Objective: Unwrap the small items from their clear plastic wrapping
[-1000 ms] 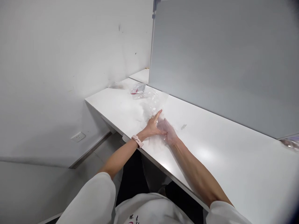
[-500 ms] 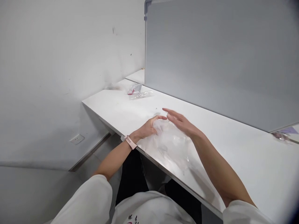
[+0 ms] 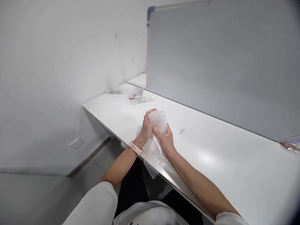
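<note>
White table [image 3: 222,168] before me. My left hand [image 3: 147,127] closed on crumpled clear plastic bag [image 3: 158,120]; my right hand [image 3: 167,139] grips it too, thumb across front. Bag between both hands over table, loose end hanging past near edge. Pink wristband [image 3: 135,148] on left wrist. Farther out, clear wrapper [image 3: 142,100] beside packet with red patch [image 3: 136,93]. Grey board [image 3: 211,72] behind.

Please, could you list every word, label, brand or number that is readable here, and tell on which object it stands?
No text can be read.
Shirt: dark marks, cut off by the picture edge.
Red-marked packet: any print is too small.
Held plastic bag: no lettering visible.
</note>
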### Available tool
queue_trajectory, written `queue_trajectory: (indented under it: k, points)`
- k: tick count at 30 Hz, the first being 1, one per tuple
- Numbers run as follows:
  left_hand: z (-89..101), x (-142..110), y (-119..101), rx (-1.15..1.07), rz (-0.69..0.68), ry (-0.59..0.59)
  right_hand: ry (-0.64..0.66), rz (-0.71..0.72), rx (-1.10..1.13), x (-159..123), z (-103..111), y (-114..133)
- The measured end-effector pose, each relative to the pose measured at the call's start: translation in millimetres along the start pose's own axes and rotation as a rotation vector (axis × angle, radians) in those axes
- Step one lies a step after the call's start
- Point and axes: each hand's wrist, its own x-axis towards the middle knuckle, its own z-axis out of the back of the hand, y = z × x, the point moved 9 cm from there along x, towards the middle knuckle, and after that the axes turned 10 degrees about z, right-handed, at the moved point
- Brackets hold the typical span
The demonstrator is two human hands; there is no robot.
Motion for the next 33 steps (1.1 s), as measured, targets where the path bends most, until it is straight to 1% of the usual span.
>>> queue_trajectory:
  k: [2,3,4,5,6,7,9,11,12,13,14,15,16,17,18,19,20,21,22,23,24,25,26,28,29,31,32,33]
  points:
    - [8.9,-1,-2,0.015,-0.027,0.001,-0.128,-0.034,0.048,13,5,-11]
    - [12.6,-3,-4,0.056,-0.060,0.019,-0.166,-0.047,0.090,19,5,-17]
    - [16.1,-6,-6,0.102,-0.097,0.049,-0.173,-0.056,0.138,25,1,-22]
    - [20.2,-9,-8,0.155,-0.134,0.077,-0.150,-0.065,0.181,30,-5,-27]
    - [25.9,-12,-9,0.213,-0.168,0.091,-0.096,-0.078,0.216,33,-14,-30]
    - [34.1,-14,-10,0.269,-0.193,0.076,-0.015,-0.093,0.243,34,-25,-33]
    - [58.0,-16,-7,0.340,-0.204,-0.023,0.201,-0.120,0.268,32,-49,-37]
    - [86.5,-12,3,0.315,-0.142,-0.128,0.400,-0.097,0.200,28,-63,-39]
    - [100.4,-8,11,0.275,-0.083,-0.153,0.460,-0.044,0.111,29,-63,-39]
    - [114.6,-1,20,0.230,-0.018,-0.169,0.485,0.037,-0.013,33,-59,-40]
    - [131.1,8,28,0.192,0.043,-0.196,0.477,0.134,-0.155,39,-51,-41]
    - [150.8,19,34,0.168,0.089,-0.246,0.430,0.227,-0.293,46,-41,-41]
    - [174.9,31,35,0.159,0.108,-0.329,0.352,0.291,-0.405,54,-28,-43]
    - [203.4,44,33,0.167,0.104,-0.456,0.264,0.310,-0.480,62,-14,-46]
    - [232.4,59,27,0.174,0.075,-0.586,0.195,0.286,-0.521,69,-3,-53]
    - [259.7,75,19,0.176,0.027,-0.703,0.160,0.237,-0.540,74,5,-60]
    - [288.3,90,12,0.174,-0.002,-0.861,0.152,0.185,-0.549,78,9,-67]
    - [312.2,106,6,0.190,-0.011,-0.995,0.175,0.141,-0.557,80,9,-73]
    - [331.8,123,-1,0.218,-0.019,-1.129,0.213,0.113,-0.565,81,6,-76]
    - [346.3,140,-6,0.244,-0.012,-1.245,0.241,0.102,-0.574,82,2,-77]
    - [355.3,160,-10,0.256,-0.007,-1.326,0.252,0.102,-0.582,83,0,-76]
    - [359.4,182,-13,0.255,-0.006,-1.381,0.257,0.109,-0.591,84,-2,-74]
    - [358.8,205,-15,0.247,-0.004,-1.407,0.260,0.123,-0.601,85,-4,-72]
    - [346.0,253,-15,0.220,0.012,-1.406,0.271,0.160,-0.623,86,-7,-69]
    - [334.6,278,-14,0.214,0.029,-1.389,0.271,0.175,-0.633,87,-8,-69]
    - [305.0,324,-8,0.207,0.101,-1.349,0.265,0.194,-0.640,88,-8,-72]
    - [287.1,346,-5,0.209,0.135,-1.307,0.256,0.205,-0.642,88,-7,-74]
    - [267.2,370,-1,0.212,0.158,-1.240,0.247,0.217,-0.646,88,-7,-76]
